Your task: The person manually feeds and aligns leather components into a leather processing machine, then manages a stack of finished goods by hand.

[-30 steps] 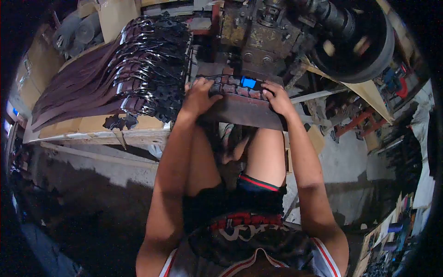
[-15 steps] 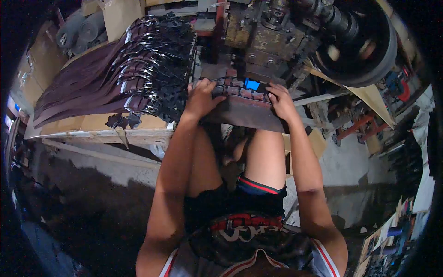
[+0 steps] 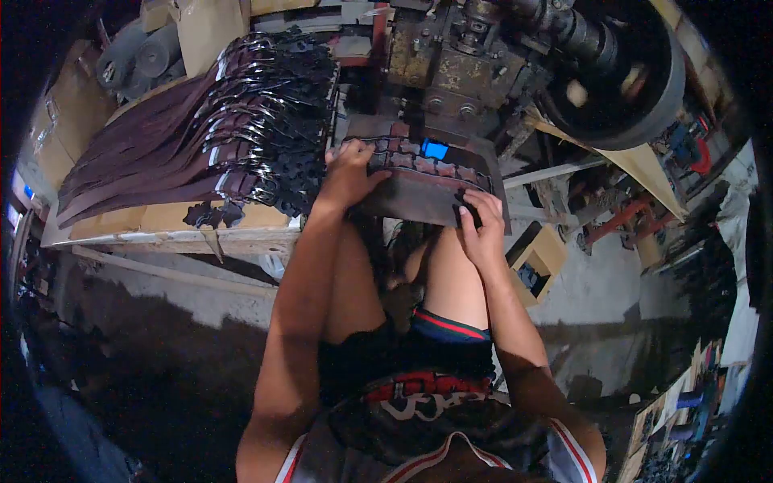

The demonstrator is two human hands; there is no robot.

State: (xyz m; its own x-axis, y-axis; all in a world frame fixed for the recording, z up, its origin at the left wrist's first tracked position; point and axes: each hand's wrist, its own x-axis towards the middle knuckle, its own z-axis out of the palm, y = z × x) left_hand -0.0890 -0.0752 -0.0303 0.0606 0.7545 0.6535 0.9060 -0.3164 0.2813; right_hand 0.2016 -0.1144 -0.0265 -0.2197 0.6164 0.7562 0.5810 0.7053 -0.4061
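A dark flat board (image 3: 419, 199) spans the space above my knees, in front of the machine. Across it lie reddish pieces edged by dark metal strips (image 3: 419, 163), with a bright blue patch (image 3: 435, 150) among them. My left hand (image 3: 351, 173) rests on the board's left end, fingers bent over the strips and thumb apart. At the right end, my right hand (image 3: 485, 225) grips the near edge of the board, its fingers on top and thumb beside them. Whether anything small lies under the left fingers is hidden.
On the left, a bench (image 3: 161, 238) carries a large pile of brown strips (image 3: 145, 149) and black cut pieces (image 3: 282, 121). A heavy machine (image 3: 463, 76) with a big wheel (image 3: 672, 88) stands ahead. An open cardboard box (image 3: 547, 256) sits right of my knees.
My right hand has moved down from the strips to the near right edge of the board. The board has tilted slightly, and the cardboard box shows more. The left hand has barely moved.
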